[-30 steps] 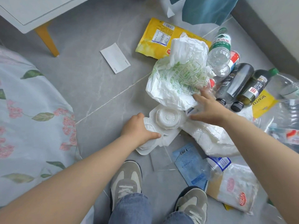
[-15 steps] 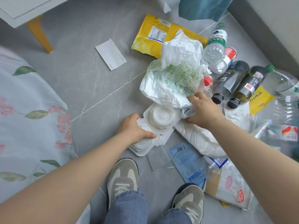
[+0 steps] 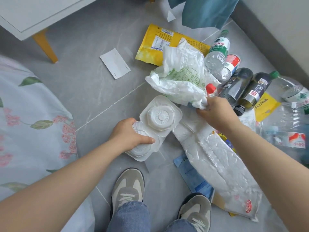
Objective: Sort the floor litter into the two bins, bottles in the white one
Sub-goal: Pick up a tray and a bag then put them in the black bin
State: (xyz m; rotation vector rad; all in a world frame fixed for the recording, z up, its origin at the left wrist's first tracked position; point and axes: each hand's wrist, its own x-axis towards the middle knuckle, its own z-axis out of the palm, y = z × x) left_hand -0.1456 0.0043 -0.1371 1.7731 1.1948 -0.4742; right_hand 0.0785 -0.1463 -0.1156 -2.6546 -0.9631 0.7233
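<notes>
Litter lies piled on the grey floor. My left hand (image 3: 130,136) grips the near end of a white moulded plastic tray (image 3: 158,118). My right hand (image 3: 217,113) pinches the lower edge of a crumpled white plastic bag with green print (image 3: 180,81), which is bunched above the tray. A long white wrapper (image 3: 215,161) runs under my right forearm. To the right lie a clear water bottle with a green label (image 3: 217,52), two dark bottles (image 3: 237,86) (image 3: 254,92) and large clear bottles (image 3: 292,114). No bin is in view.
A yellow snack bag (image 3: 153,42) and a white card (image 3: 115,63) lie further out. A floral bedcover (image 3: 30,123) fills the left side. A white table with a yellow leg (image 3: 45,46) stands top left, a teal cloth (image 3: 205,10) at top. My shoes (image 3: 128,186) are below.
My right hand closed on the edge of the printed bag, which bunched up and lifted a little. My left hand kept its grip on the white tray.
</notes>
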